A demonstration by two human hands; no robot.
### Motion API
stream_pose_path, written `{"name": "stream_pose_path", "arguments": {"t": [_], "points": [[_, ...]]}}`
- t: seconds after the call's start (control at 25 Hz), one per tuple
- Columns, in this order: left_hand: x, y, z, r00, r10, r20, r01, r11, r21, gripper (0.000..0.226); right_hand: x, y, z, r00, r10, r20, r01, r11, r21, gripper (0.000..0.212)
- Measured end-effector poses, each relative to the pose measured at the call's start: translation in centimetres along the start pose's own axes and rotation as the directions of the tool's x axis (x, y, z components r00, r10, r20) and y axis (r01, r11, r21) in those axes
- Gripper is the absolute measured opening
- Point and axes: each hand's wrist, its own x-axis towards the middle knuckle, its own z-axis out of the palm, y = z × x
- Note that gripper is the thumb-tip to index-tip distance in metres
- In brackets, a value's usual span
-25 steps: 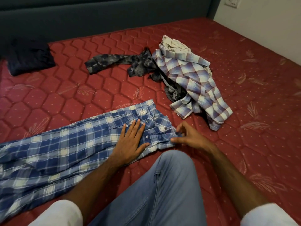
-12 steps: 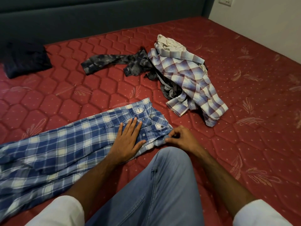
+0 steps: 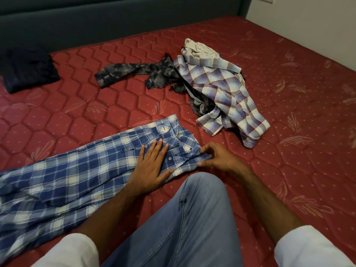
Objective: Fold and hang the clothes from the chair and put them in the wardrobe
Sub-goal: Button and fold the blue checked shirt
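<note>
1. Red quilted mattress [image 3: 289,132] is filling nearly the whole view, with a dark blue-grey headboard [image 3: 96,22] running along its far edge and a pale wall [image 3: 317,26] closing off the far right corner.
2. Lying flat across the near left part of the mattress is the blue plaid shirt [image 3: 77,176], its collar end pointing right and its tail running off the left edge of the view.
3. Pressing down on the shirt just below the collar is the left hand [image 3: 152,166], palm flat and fingers straight and slightly spread, gripping nothing.
4. Working at the collar end is the right hand [image 3: 217,158], its thumb and curled fingers [image 3: 207,151] pinching the shirt's right-hand edge.
5. Sitting between the two forearms is the person's knee in light blue jeans [image 3: 192,218], touching or just beside the shirt's near edge; white sleeves are showing at both bottom corners.
6. Heaped farther back, apart from the blue shirt, is a purple-and-white checked shirt [image 3: 227,93], lying partly over a dark mottled grey shirt [image 3: 134,72] whose sleeve is stretching out to the left.
7. Resting near the far left edge, well apart from everything else, is a folded dark navy garment [image 3: 28,70].
8. Bare mattress is lying open to the right of the hands, out to the right side of the view, and between the blue shirt and the navy garment.
</note>
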Motion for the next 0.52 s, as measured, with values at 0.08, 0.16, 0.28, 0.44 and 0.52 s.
{"name": "stream_pose_path", "arguments": {"t": [0.08,0.16,0.28,0.44,0.52], "points": [[0.2,0.0,0.1,1.0,-0.012,0.025,0.011,0.999,0.042,0.09,-0.3,0.3,0.4,1.0,-0.031,-0.004,0.03,0.989,-0.145,0.036],[0.4,0.0,0.1,0.997,-0.022,0.069,0.017,0.997,0.073,0.095,-0.3,0.0,0.4,0.996,-0.064,-0.057,0.06,0.996,-0.068,0.024],[1.1,-0.1,0.2,0.99,-0.042,0.137,0.03,0.995,0.091,0.103,-0.1,0.0,-0.6,0.993,0.006,-0.118,0.022,0.973,0.23,0.024],[1.8,0.1,0.0,0.98,-0.07,0.184,0.054,0.995,0.089,0.113,0.0,-1.6,-0.9,0.959,0.279,-0.045,-0.223,0.844,0.487,0.012],[1.6,1.0,0.0,0.983,-0.105,0.154,0.096,0.993,0.064,0.107,0.7,-3.4,-1.0,0.947,0.32,-0.001,-0.297,0.88,0.372,0.031]]}}
